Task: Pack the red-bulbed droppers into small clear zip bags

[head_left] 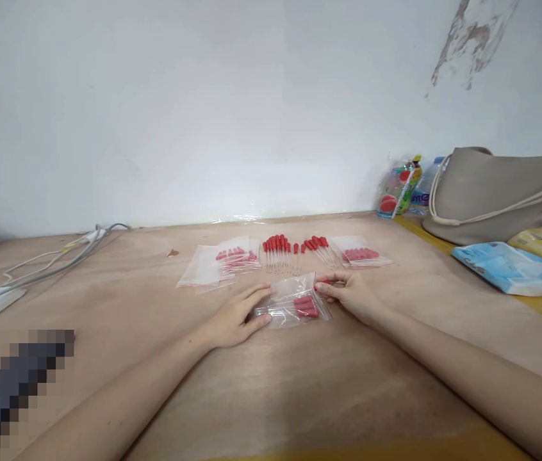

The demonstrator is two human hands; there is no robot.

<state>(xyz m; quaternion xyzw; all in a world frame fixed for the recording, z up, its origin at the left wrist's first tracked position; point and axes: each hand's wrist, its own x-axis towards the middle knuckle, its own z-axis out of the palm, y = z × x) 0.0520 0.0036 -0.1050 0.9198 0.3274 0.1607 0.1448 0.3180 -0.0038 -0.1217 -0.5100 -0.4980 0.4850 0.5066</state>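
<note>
A clear zip bag (283, 293) lies on the table, with several red-bulbed droppers (306, 306) inside, their bulbs toward the right end. At the bag's left end, my left hand (237, 317) holds it between thumb and fingers, resting low on the wood. My right hand (350, 296) is closed in a pinch at the bag's right end, on a dropper whose red bulb (323, 283) shows at the fingertips; the rest of it is hidden. Just beyond are loose red-bulbed droppers (278, 246) in a row and a second loose group (319, 243).
Filled and flat clear bags (201, 266) are stacked left of the droppers; another filled bag (360, 253) lies right. Cables (54, 262) run along the far left. Bottles (403, 186), a grey handbag (496, 186) and a blue packet (506, 266) stand at right. A wall rises behind.
</note>
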